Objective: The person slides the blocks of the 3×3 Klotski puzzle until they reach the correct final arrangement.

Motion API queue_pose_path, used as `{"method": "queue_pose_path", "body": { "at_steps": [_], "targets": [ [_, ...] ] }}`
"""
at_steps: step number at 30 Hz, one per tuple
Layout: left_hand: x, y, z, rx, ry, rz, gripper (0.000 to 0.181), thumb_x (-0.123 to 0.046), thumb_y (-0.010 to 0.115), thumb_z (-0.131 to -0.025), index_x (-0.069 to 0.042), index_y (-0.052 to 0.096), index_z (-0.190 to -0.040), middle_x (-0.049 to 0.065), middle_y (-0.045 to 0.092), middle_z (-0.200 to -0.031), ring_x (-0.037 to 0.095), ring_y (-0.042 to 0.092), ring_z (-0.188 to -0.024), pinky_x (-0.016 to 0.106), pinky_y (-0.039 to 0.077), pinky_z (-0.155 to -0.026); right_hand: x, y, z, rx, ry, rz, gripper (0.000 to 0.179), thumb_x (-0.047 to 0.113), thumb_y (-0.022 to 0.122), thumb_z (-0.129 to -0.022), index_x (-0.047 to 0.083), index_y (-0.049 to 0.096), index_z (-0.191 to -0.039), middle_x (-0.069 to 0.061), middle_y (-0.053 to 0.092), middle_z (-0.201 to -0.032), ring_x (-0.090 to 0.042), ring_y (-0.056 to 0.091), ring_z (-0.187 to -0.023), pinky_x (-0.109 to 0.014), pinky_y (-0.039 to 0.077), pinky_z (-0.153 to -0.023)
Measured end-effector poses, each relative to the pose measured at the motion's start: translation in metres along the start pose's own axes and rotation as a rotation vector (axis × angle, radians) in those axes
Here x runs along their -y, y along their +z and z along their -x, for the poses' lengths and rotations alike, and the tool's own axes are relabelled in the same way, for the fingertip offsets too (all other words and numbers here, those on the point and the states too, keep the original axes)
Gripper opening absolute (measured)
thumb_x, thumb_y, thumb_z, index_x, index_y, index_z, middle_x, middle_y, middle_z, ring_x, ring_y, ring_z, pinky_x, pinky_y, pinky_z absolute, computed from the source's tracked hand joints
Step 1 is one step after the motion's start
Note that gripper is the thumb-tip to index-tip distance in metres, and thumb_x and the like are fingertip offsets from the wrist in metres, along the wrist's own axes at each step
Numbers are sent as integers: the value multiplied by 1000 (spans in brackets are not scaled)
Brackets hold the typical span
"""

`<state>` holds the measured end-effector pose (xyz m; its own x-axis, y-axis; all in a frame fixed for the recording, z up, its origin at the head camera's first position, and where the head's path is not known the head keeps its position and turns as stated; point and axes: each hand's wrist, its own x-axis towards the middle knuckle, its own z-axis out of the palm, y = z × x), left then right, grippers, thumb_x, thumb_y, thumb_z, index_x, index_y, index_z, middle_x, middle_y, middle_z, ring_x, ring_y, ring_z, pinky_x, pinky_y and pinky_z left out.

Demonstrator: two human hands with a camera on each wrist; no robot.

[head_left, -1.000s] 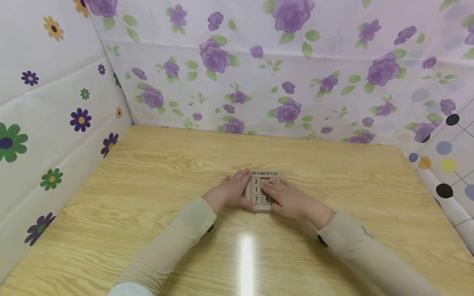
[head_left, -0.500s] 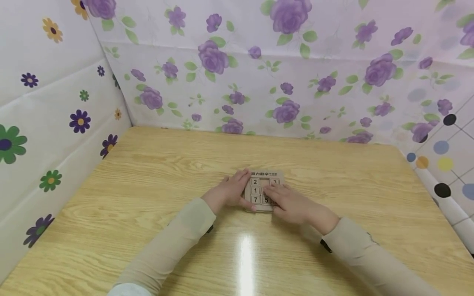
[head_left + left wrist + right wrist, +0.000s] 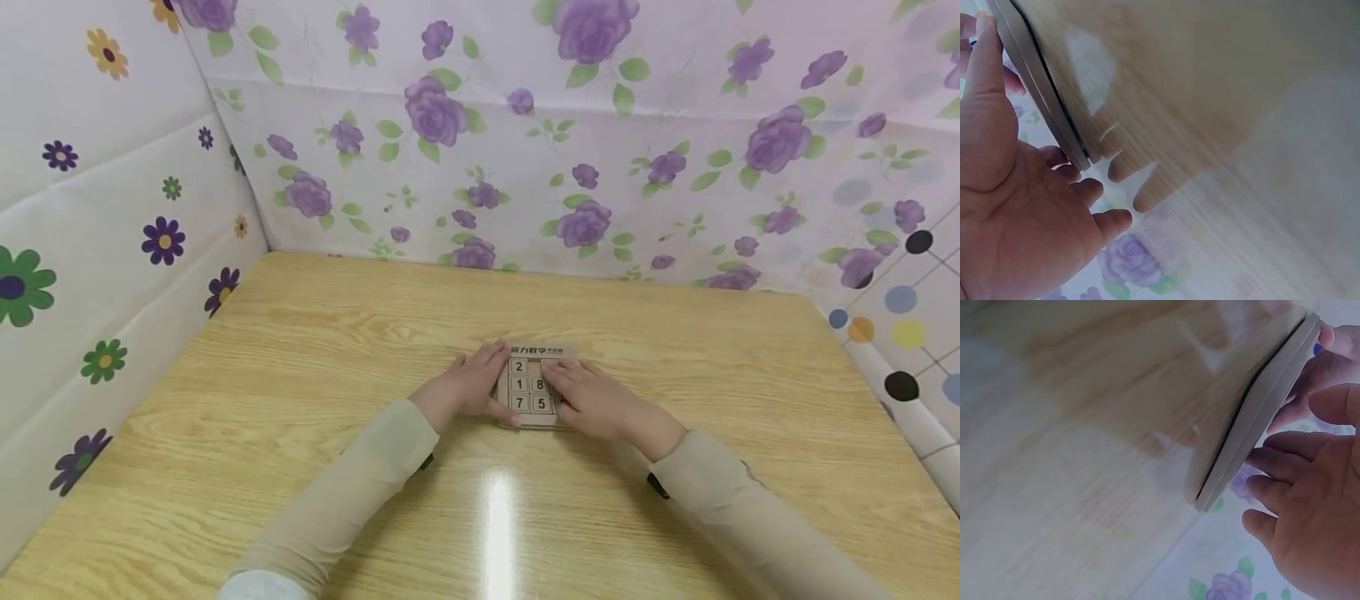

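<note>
A number sliding puzzle (image 3: 519, 403) in a pale frame lies flat on the table. Tiles 2, 1, 8, 7 and 5 show, and a gap sits in the top row beside the 2. My left hand (image 3: 467, 387) holds the frame's left side, its thumb at the near corner and its fingers along the far one. Fingertips of my right hand (image 3: 596, 406) rest on the upper right tiles and hide most of the right column. From the right wrist, the puzzle's edge (image 3: 1260, 412) appears thin, with my fairly straight right fingers (image 3: 1282, 459) over it.
The wood-grain table (image 3: 360, 333) is glossy and reflects a bright streak of light near its front. Flower-printed cloth (image 3: 517, 167) hangs behind it, with more printed cloth on the left and right sides.
The right hand's fingertips have shifted from the puzzle's middle to its upper right, uncovering the 8 and covering the 3. My left hand stays in place.
</note>
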<state>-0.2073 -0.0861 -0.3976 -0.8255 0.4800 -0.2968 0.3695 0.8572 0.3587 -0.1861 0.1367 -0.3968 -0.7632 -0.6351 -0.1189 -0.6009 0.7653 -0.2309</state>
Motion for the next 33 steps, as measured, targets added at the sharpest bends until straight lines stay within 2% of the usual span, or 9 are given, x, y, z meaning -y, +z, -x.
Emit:
{"method": "queue_pose_path", "body": {
  "at_steps": [5, 14, 22, 27, 33],
  "targets": [
    [0, -1, 1, -1, 3, 4, 116, -59, 72, -72, -9, 7, -154, 7, -1, -161, 26, 2, -148, 50, 9, -119, 6, 0, -8, 10, -30, -12, 58, 19, 42, -94, -2, 30, -147, -20, 31, -152, -37, 23, -143, -53, 14, -118],
    [0, -3, 2, -1, -5, 9, 115, -58, 72, -72, -9, 8, -154, 6, 0, -161, 26, 3, -148, 50, 9, -119, 9, 0, -11, 28, -36, -26, 59, 21, 44, -94, -1, 30, -147, -17, 30, -153, -36, 22, -143, -54, 13, -118],
    [2, 1, -1, -11, 10, 6, 116, -59, 72, -71, -9, 9, -154, 7, 1, -161, 26, 4, -148, 51, 9, -119, 7, -4, 6, -24, 44, 68, 55, 23, 44, -94, 0, 38, -144, -18, 36, -150, -37, 27, -141, -57, 19, -115],
    [1, 0, 1, -12, -3, 4, 116, -58, 73, -71, -9, 8, -154, 6, 1, -161, 25, 4, -148, 51, 9, -119, 9, -4, 19, 18, 54, 97, 53, 26, 44, -97, -2, 40, -142, -18, 38, -149, -38, 28, -141, -56, 18, -116],
    [-2, -1, 2, -1, -4, 10, 116, -58, 73, -72, -9, 7, -154, 5, 0, -161, 24, 3, -148, 51, 9, -119, 8, -4, 22, 32, 56, 108, 53, 25, 43, -98, -4, 39, -142, -19, 36, -149, -38, 27, -141, -56, 17, -116]
  ]
}}
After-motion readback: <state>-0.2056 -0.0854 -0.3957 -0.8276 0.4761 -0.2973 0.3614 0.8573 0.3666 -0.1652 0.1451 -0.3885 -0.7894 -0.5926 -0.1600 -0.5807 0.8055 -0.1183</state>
